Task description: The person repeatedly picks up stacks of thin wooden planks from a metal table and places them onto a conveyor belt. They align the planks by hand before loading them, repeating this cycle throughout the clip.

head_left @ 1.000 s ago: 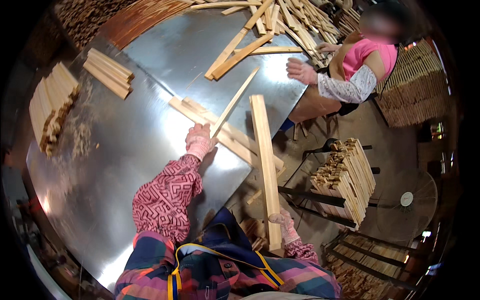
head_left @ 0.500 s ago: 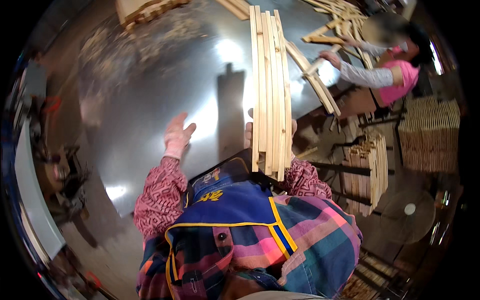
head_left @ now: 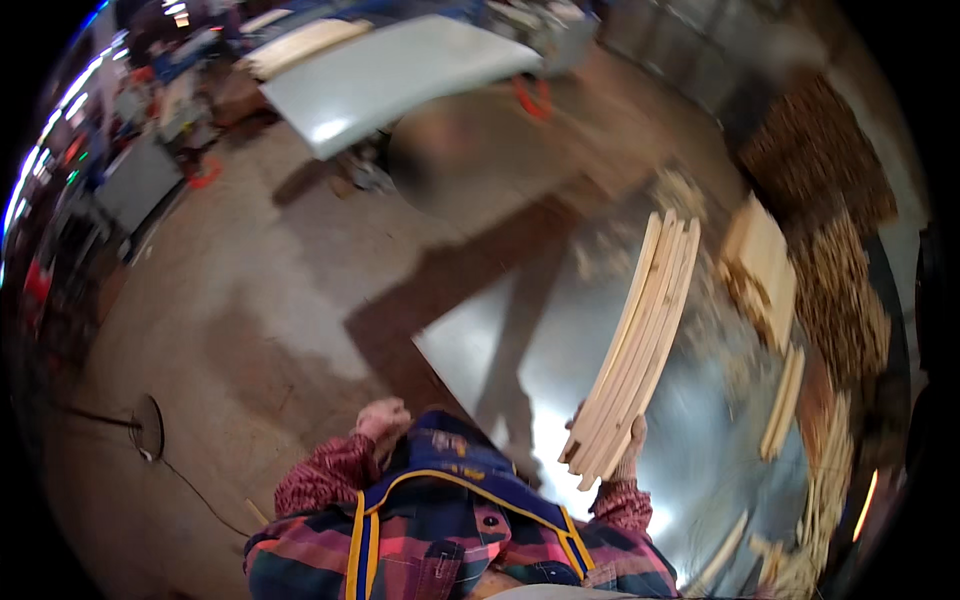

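Observation:
My right hand [head_left: 632, 452] grips a bundle of long pale wooden strips [head_left: 640, 345] near its lower end. Several strips lie side by side in it, slanting up and to the right over a shiny metal tabletop [head_left: 545, 425]. Part of that hand is hidden behind the wood. My left hand [head_left: 383, 418] is in front of my body, beside the blue apron [head_left: 450, 445], apart from the wood. Its fingers look loosely curled, with nothing visible in them.
A stack of pale boards [head_left: 768, 262] and loose strips [head_left: 783, 402] lie along the table's right side. Brown wood piles [head_left: 820, 145] stand beyond. A pale sheet-topped table [head_left: 400, 75] is across the floor. A round fan-like stand [head_left: 148, 428] with a cord is at left.
My body and view have turned left, away from the co-worker. The wooden bundle has swung along in my right hand and now tilts right. My left hand has gone from spread to curled.

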Demonstrator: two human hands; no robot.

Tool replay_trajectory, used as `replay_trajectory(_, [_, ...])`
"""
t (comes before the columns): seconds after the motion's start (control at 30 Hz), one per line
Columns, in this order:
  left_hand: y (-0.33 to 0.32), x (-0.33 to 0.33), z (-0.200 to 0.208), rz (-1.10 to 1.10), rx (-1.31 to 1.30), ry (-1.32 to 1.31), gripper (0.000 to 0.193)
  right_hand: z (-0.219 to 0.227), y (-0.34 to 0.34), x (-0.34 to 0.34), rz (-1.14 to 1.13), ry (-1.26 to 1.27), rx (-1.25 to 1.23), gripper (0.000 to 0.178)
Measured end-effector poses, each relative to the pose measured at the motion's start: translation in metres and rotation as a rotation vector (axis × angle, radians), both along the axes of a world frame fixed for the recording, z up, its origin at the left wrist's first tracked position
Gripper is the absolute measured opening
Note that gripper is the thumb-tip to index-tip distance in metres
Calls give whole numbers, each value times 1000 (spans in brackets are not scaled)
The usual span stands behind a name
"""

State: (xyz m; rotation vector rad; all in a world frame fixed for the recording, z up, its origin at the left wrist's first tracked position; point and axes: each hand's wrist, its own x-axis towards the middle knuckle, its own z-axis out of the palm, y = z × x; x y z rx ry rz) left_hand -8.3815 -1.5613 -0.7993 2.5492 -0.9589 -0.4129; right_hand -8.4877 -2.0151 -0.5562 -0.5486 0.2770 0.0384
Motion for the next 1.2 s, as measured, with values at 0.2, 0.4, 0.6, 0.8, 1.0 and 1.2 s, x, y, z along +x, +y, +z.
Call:
replay_trajectory(0.2, [125, 53, 4, 224, 251, 320, 33, 8, 141, 242, 211, -56, -246, 75])
replay_trajectory(0.4, [285, 195, 18, 605, 172, 547, 52, 39, 338, 512, 73, 59, -541, 52])
replay_trajectory(0.6, [362, 341, 83, 1075, 12, 551, 57, 23, 318, 775, -96, 17, -1333, 52])
replay_trajectory(0.8, [440, 442, 60, 1110, 55, 712, 61, 68, 440, 911, 245, 701, -2390, 65])
replay_trajectory(1.0, [506, 559, 45, 1194, 159, 789, 62, 63, 470, 1073, 159, 749, -2074, 83])
replay_trajectory(1.2, [549, 757, 101, 1126, -13, 638, 56, 35, 599, 1214, 114, 438, -2240, 78])
